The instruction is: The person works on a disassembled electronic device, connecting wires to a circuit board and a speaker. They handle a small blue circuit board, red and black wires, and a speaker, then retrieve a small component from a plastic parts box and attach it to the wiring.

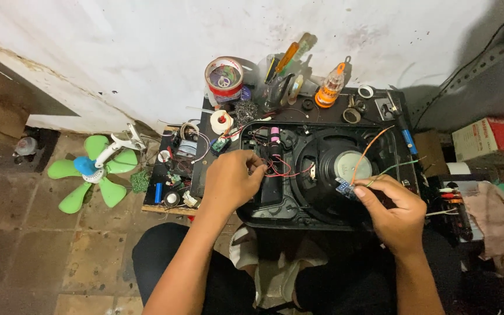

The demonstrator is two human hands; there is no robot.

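An opened black speaker housing (281,217) lies on a low black table, its round speaker cone with a silver centre (352,164) facing up. My left hand (231,178) rests on the housing's left part and pinches thin red wires (281,169) near a pink cylindrical cell (275,135). My right hand (393,210) holds a small blue circuit board (343,188) between thumb and fingers over the cone's lower right. An orange wire (368,149) and a green wire (398,167) run up from that board.
Along the table's back stand a tape roll spool (224,76), a cup of tools (280,81) and an orange bottle (329,88). A green fan blade assembly (91,172) lies on the tiled floor at left. A cardboard box (486,137) sits at right.
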